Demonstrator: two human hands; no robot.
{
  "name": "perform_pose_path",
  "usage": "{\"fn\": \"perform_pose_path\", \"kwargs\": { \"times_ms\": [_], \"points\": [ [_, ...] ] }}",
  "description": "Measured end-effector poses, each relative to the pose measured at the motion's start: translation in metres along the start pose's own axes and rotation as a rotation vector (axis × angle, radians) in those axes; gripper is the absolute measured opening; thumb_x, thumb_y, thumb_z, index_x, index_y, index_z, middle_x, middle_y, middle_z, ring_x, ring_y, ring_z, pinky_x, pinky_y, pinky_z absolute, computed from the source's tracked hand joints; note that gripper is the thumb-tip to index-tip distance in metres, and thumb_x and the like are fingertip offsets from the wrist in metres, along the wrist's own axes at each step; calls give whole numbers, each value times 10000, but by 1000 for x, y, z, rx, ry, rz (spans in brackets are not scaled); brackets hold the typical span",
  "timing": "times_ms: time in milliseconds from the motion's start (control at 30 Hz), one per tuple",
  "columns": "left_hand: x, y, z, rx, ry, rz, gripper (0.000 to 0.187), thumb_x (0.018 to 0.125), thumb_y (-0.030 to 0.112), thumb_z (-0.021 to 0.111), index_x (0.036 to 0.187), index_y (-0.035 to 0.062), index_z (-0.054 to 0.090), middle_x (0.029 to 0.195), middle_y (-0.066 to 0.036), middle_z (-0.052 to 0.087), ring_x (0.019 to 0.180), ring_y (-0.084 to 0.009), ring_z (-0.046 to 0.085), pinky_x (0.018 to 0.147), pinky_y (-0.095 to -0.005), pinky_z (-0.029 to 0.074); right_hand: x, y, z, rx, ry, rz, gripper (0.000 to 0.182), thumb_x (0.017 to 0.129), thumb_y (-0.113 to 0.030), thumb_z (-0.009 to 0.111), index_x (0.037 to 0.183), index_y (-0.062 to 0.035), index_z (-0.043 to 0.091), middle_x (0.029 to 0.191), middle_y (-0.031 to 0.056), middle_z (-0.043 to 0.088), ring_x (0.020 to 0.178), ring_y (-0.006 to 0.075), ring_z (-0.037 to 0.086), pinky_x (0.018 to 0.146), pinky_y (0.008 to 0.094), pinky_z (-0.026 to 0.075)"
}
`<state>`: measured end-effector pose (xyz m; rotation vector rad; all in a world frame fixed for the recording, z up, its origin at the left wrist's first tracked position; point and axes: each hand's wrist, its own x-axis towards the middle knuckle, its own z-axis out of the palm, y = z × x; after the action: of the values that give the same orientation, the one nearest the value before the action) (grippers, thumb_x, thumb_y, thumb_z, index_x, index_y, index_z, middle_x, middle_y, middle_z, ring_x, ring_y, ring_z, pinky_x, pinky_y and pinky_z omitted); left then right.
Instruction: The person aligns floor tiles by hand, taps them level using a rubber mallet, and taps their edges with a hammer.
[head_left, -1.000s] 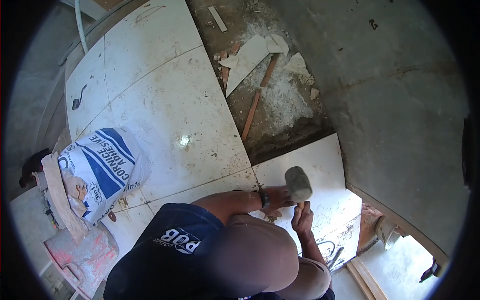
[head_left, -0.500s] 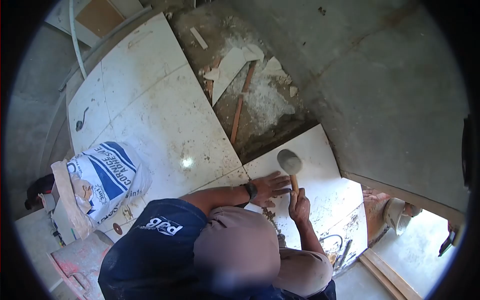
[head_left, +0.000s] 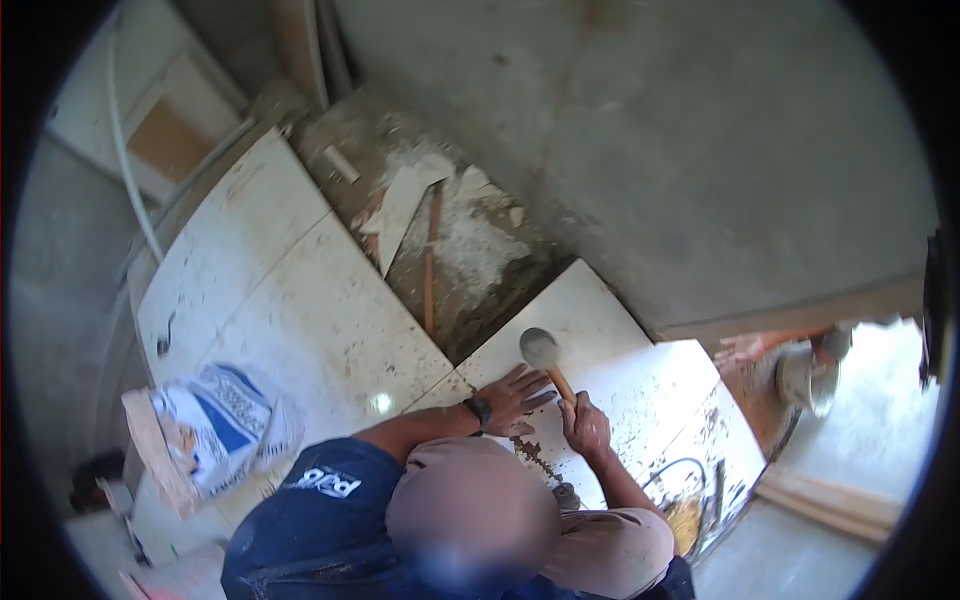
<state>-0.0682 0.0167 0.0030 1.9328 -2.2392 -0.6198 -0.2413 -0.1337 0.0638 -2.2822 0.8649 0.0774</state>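
Note:
My left hand [head_left: 515, 400], a dark watch on its wrist, lies flat with fingers spread on a white floor tile [head_left: 605, 325]. Just right of it, my right hand [head_left: 588, 428] is wrapped round the wooden handle of a rubber mallet [head_left: 541, 348]. The mallet's grey head is over the tile, close to my left fingertips. Crumbs of brown mortar [head_left: 538, 455] lie along the joint below my hands. My knees and dark sleeve fill the lower part of the view.
Broken tile pieces [head_left: 408, 205] and powder lie in an untiled patch ahead. An adhesive bag [head_left: 215, 425] stands on tiles at left. Another person's hand [head_left: 740, 348] reaches through the opening at right, near a bucket [head_left: 808, 380]. Wooden planks [head_left: 830, 500] lie below; a grey wall rises ahead.
The view has turned, shifting the scene around. The mallet head has swung slightly left, nearer my left fingers. My left hand keeps its place on the tile; more of the other person's arm shows.

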Motion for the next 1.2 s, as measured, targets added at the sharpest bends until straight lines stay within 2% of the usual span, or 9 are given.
{"fn": "perform_pose_path", "kwargs": {
  "times_ms": [67,133,200,233,800,867,1000,1100,1200],
  "points": [
    [-3,5,3,55,3,65,867,931,641,513,1602,147,274,1658,-210,218,1543,-374,185,1233,-600,123,0,12,1,-77,62,-108,408,1023,-419,530,1004,-12,509,716,291,644,691,514,652,622,581,511],
    [0,0,0,16,104,32,872,922,628,538,1595,133,286,1651,-218,228,1538,-386,197,1222,-612,145,10,-5,-19,-5,0,113,429,1022,-438,529,1007,-10,513,712,269,654,695,500,655,632,574,516],
    [3,5,-13,57,-60,81,862,927,615,543,1586,113,306,1658,-213,216,1536,-376,206,1222,-594,159,-4,3,-12,66,124,63,440,1027,-448,509,1003,-9,521,710,265,653,698,495,648,635,555,505],
    [2,5,-11,47,-4,46,862,924,614,550,1582,111,312,1656,-211,222,1537,-375,205,1221,-598,158,-3,9,-15,91,173,131,440,1027,-448,509,1003,-9,521,710,265,653,698,495,648,635,555,505],
    [5,5,0,149,-53,10,914,851,578,662,1553,83,351,1641,-247,228,1529,-431,174,1206,-648,114,-96,62,-22,121,91,446,579,1028,-561,432,1109,-5,568,828,237,700,796,440,690,729,534,537],
    [4,3,3,161,-12,15,948,843,547,683,1556,38,321,1641,-269,204,1531,-464,125,1212,-641,83,-114,56,-32,129,224,354,577,1026,-566,434,1095,-9,564,830,233,698,798,445,683,726,540,528],
    [3,0,4,150,4,50,1029,817,532,726,1581,45,239,1649,-286,149,1532,-470,111,1208,-650,77,-152,60,-8,155,128,595,535,1018,-547,471,1046,-18,545,820,228,689,785,458,670,709,541,519],
    [7,6,0,157,1,63,1134,760,609,752,1587,48,214,1651,-286,138,1532,-472,104,1197,-669,79,-172,38,10,275,329,501,497,999,-541,520,1024,-46,550,816,213,688,765,449,676,697,540,526],
    [3,4,-1,175,4,98,1232,702,683,765,1589,42,200,1651,-297,112,1531,-484,75,1186,-685,86,-191,29,33,181,293,620,502,991,-552,528,1013,-50,537,841,224,684,761,463,668,696,539,524]
  ]
}}
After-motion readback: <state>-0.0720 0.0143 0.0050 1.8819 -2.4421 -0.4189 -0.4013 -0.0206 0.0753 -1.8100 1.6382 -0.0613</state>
